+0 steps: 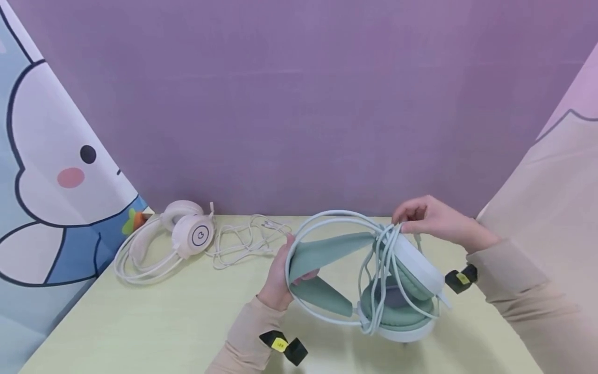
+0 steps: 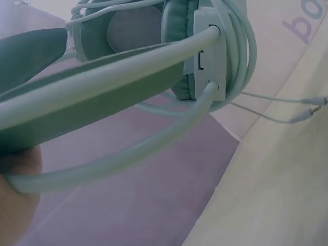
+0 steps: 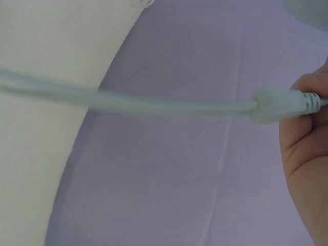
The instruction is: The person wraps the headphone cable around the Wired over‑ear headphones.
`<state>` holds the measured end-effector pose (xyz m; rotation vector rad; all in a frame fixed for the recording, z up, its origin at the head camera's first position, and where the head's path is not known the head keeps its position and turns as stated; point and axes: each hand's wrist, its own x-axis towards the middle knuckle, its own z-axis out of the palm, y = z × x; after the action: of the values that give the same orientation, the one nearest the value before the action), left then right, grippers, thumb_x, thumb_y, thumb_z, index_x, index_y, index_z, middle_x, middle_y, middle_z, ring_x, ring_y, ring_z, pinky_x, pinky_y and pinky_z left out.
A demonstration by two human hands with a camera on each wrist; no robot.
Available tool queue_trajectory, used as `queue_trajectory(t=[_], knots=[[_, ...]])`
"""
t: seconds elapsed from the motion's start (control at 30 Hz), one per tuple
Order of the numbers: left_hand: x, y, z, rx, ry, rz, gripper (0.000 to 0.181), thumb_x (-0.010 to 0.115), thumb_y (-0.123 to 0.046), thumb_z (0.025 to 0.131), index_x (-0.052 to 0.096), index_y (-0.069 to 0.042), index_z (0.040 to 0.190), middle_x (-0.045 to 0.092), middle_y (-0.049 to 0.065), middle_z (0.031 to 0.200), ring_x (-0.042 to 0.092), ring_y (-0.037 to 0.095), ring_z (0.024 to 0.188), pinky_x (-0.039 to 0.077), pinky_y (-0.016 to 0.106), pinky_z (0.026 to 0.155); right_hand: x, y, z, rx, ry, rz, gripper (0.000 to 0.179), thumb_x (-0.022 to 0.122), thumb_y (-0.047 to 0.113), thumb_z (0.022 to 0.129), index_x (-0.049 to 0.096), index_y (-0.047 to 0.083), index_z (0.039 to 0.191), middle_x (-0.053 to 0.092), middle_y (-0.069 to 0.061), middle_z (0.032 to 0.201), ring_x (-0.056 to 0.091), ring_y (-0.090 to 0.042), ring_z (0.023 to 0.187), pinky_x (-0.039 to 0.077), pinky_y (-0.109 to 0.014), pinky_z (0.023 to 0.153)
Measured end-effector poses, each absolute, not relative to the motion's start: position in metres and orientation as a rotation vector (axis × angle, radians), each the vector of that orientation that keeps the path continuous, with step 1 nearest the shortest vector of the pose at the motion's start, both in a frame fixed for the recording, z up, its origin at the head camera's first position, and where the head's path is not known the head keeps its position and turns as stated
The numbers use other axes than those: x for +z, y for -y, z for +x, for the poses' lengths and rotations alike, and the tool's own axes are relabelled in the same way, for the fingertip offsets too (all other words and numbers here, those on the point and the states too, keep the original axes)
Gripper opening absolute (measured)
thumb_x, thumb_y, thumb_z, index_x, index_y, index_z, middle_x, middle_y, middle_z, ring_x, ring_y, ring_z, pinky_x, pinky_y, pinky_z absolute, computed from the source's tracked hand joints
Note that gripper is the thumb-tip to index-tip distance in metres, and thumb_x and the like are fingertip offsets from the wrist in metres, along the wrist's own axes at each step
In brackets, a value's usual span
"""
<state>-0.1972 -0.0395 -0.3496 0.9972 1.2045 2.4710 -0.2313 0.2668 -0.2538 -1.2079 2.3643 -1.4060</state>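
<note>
Pale green headphones (image 1: 422, 267) with darker green ear cushions and an inner strap are held above the table, tilted. My left hand (image 1: 277, 280) grips their headband at the left end. A bundled green cable (image 1: 384, 259) wraps round the ear cups in several loops. Over the upper ear cup, my right hand (image 1: 434, 221) pinches part of this cable. The right wrist view has its fingers at a thick cable joint (image 3: 279, 106). Two plugs (image 2: 307, 114) dangle from the cable in the left wrist view.
White headphones (image 1: 193, 236) lie at the table's back left, their thin cable (image 1: 243, 252) loosely tangled beside them. A purple panel (image 1: 299, 114) stands behind the pale yellow table (image 1: 154, 327). Cartoon-printed cloth (image 1: 51, 140) borders the left, and another cloth the right.
</note>
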Motion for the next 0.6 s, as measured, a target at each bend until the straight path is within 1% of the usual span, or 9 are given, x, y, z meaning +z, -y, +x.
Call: queue_trajectory(t=[0.1,0.13,0.2,0.3,0.4,0.53,0.6], knots=[[-0.348,0.040,-0.197,2.495,-1.067,0.990,0.049,0.022,-0.049,0.100,0.055,-0.025,0.073,0.050,-0.018,0.053,0.032,0.003,0.045,0.016,0.024,0.049,-0.258,-0.261,-0.231,-1.471,-2.372,-1.159,0.036,0.052,-0.005,0.092,0.069,0.027,0.096,0.066,0.014,0.083,0.055,-0.004,0.065,0.046,-0.022,0.056],[-0.348,0.041,-0.196,2.501,-1.031,0.975,0.049,0.021,-0.048,0.100,0.052,-0.025,0.070,0.049,-0.017,0.052,0.031,0.004,0.045,0.015,0.024,0.049,-0.261,-0.259,-0.231,-1.489,-2.380,-1.136,0.037,0.050,-0.004,0.093,0.069,0.027,0.096,0.066,0.014,0.083,0.055,-0.004,0.067,0.047,-0.022,0.057],[-0.348,0.041,-0.196,2.510,-0.968,0.943,0.050,0.020,-0.048,0.101,0.049,-0.025,0.066,0.049,-0.017,0.050,0.030,0.004,0.044,0.014,0.024,0.050,-0.266,-0.257,-0.230,-1.519,-2.413,-1.079,0.037,0.048,-0.002,0.095,0.069,0.029,0.095,0.066,0.014,0.085,0.057,-0.004,0.071,0.048,-0.020,0.062],[-0.348,0.042,-0.196,2.508,-0.905,0.935,0.051,0.020,-0.047,0.101,0.048,-0.023,0.065,0.048,-0.016,0.049,0.027,0.006,0.043,0.013,0.023,0.050,-0.274,-0.254,-0.228,-1.552,-2.472,-0.987,0.038,0.046,0.001,0.097,0.068,0.032,0.095,0.066,0.016,0.088,0.058,-0.002,0.076,0.048,-0.018,0.067],[-0.347,0.041,-0.195,2.498,-0.853,0.952,0.053,0.020,-0.048,0.101,0.050,-0.023,0.065,0.046,-0.014,0.049,0.023,0.008,0.044,0.012,0.024,0.051,-0.280,-0.253,-0.227,-1.626,-2.455,-0.942,0.039,0.043,0.003,0.098,0.067,0.034,0.095,0.066,0.017,0.089,0.059,0.000,0.078,0.049,-0.016,0.066],[-0.345,0.040,-0.195,2.500,-0.814,0.950,0.054,0.020,-0.048,0.101,0.051,-0.023,0.064,0.046,-0.013,0.048,0.025,0.007,0.043,0.015,0.022,0.051,-0.287,-0.253,-0.226,-1.807,-2.216,-0.947,0.032,0.042,0.009,0.101,0.067,0.029,0.098,0.067,0.014,0.092,0.062,0.000,0.080,0.050,-0.014,0.066],[-0.345,0.040,-0.194,2.498,-0.793,0.951,0.055,0.020,-0.048,0.100,0.052,-0.023,0.063,0.047,-0.013,0.049,0.030,0.005,0.043,0.018,0.021,0.051,-0.291,-0.254,-0.225,-1.867,-2.111,-0.940,0.030,0.041,0.014,0.101,0.067,0.028,0.101,0.067,0.013,0.094,0.062,0.001,0.083,0.050,-0.013,0.069]])
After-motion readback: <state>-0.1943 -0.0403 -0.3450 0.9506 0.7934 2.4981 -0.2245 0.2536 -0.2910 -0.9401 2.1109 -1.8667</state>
